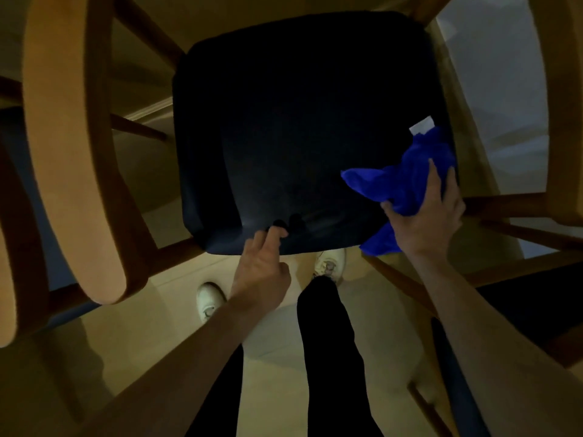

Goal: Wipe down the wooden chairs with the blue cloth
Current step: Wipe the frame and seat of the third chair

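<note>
While the right hand [424,222] grips one blue cloth [407,184], left hand [262,269] fingers curl on one chair's dark seat [299,121]

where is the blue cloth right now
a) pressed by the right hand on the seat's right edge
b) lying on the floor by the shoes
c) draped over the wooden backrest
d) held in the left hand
a: the right hand grips the blue cloth against the right edge of the dark seat, while the left hand only holds the seat's front edge.
</note>
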Demonstrator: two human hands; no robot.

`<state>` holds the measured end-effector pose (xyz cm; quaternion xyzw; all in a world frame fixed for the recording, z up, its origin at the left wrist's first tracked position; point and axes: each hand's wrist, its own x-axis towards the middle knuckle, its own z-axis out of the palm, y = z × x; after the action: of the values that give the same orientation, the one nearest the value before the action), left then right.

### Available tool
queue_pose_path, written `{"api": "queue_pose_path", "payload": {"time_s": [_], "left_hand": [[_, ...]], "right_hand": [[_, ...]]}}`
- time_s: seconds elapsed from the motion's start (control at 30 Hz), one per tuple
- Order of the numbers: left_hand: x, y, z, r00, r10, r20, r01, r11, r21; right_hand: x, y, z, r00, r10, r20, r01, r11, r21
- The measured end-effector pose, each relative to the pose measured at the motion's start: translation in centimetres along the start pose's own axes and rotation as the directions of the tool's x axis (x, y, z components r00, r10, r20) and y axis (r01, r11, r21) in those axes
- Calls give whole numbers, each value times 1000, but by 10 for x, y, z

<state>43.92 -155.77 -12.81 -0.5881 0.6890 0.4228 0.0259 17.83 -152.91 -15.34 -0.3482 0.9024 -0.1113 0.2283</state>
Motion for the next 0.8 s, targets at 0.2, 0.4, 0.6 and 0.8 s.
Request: {"api": "queue_pose_path", "payload": {"time_s": [0.2, 0.4, 0.6, 0.8], "left_hand": [[-41, -70, -15, 999, 42, 31, -44, 997, 69], [-80, -132, -30, 997, -71, 40, 68, 994, 82], [-80, -158, -52, 995, -102, 8, 101, 994, 51], [-79, -169, -68, 994, -108, -16, 109, 991, 75]], "right_hand": [[-25, -39, 30, 989, -123, -80, 133, 983, 125], [-123, -115, 95, 963, -270, 23, 261, 947, 188], [-213, -178, 166, 860, -463, 216, 379, 862, 336], [-217, -175, 160, 886, -427, 181, 310, 836, 454]]}}
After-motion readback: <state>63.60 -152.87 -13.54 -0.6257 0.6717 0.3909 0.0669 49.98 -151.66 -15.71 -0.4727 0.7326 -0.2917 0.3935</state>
